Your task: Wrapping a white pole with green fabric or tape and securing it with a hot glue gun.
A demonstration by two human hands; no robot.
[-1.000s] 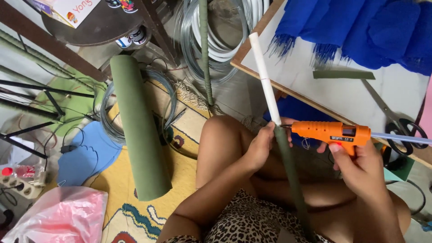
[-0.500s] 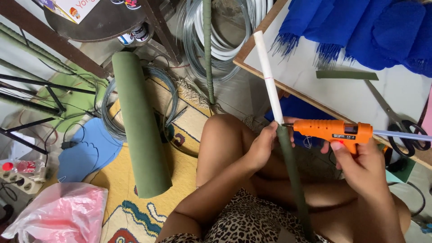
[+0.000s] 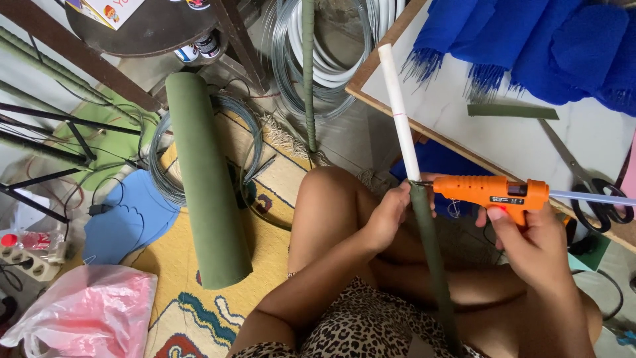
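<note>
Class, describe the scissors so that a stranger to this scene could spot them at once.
Start at the white board in the upper right, under the blue fringed fabric. The scissors lie near its right edge, beside a flat green strip: the only metal-bladed tool with dark looped handles.

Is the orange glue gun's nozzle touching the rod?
Touching. In the head view the tip of the orange glue gun, held in the right hand, meets the rod where its green wrap ends, beside the left hand.

Pipe (image 3: 405, 126) held by left hand (image 3: 387, 215), slanting up over board (image 3: 464, 132); glue gun (image 3: 493, 192) in right hand (image 3: 530, 245), nozzle touching pipe; scissors (image 3: 586, 179) on board, right; felt roll (image 3: 209, 179) on rug (image 3: 192, 292), left
</note>
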